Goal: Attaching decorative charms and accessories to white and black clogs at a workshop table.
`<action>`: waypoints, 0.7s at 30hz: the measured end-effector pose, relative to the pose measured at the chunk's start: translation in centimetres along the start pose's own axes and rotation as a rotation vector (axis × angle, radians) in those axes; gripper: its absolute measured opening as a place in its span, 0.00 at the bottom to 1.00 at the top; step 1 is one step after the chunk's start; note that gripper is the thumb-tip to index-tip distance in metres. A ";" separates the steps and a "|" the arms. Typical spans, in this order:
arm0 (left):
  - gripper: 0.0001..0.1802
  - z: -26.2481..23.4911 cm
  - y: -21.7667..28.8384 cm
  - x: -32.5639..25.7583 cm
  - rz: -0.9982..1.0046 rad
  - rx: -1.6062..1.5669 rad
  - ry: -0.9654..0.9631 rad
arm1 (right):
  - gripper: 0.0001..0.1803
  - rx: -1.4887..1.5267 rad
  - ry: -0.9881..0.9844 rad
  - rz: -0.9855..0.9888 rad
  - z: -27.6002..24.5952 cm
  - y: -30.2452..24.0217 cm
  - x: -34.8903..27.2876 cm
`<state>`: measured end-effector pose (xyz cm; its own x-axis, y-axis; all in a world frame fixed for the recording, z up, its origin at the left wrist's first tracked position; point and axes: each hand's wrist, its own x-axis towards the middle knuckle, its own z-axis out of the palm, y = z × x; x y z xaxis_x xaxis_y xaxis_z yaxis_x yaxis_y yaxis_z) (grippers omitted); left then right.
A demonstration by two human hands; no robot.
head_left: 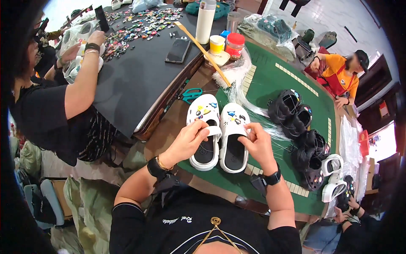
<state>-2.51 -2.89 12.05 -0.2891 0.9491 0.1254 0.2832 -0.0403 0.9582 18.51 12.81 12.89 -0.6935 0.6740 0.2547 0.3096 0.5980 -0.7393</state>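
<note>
Two white clogs stand side by side in front of me, toes pointing away, with colourful charms on their uppers and dark insoles. My left hand (186, 142) pinches the heel strap of the left clog (203, 106), fingers closed. On the right clog (234, 120), my right hand (259, 142) grips the outer side of the opening, thumb inside and fingers outside. The clogs touch or nearly touch each other. A bundle of clear plastic strands (253, 108) lies just beyond their toes, and teal-handled scissors (192, 95) lie to the left.
Several black clogs (292, 110) sit on the green mat (264, 76) to the right, with white clogs (334, 178) near its edge. A wooden stick (203, 51), phone (178, 51), jar (234, 45) and bottle (206, 21) lie beyond. Co-workers work at left and right.
</note>
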 end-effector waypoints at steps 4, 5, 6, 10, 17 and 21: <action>0.11 -0.6 -0.6 0.1 -0.020 -0.057 0.052 | 0.08 0.127 0.085 0.087 -0.9 -1.6 -2.2; 0.11 -0.9 -0.6 0.2 0.018 0.009 0.086 | 0.05 0.044 0.089 -0.003 -0.5 -1.8 -2.8; 0.11 -1.2 -0.6 0.3 0.054 0.074 0.122 | 0.03 -0.039 0.092 -0.093 -0.1 -2.0 -3.3; 0.08 -1.6 0.3 0.9 0.140 0.161 0.153 | 0.03 -0.118 0.019 -0.010 1.8 -3.4 -4.9; 0.10 -1.8 0.3 1.1 0.097 0.191 0.090 | 0.05 -0.070 0.069 0.019 6.0 -3.3 -3.3; 0.11 -1.6 -0.7 1.5 -0.044 0.036 0.034 | 0.07 0.060 0.096 0.039 7.4 -4.5 -2.4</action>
<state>-4.63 -1.93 11.95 -0.3325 0.9385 0.0928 0.3021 0.0128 0.9532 13.98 5.34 11.01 -0.6153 0.7363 0.2815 0.2935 0.5453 -0.7852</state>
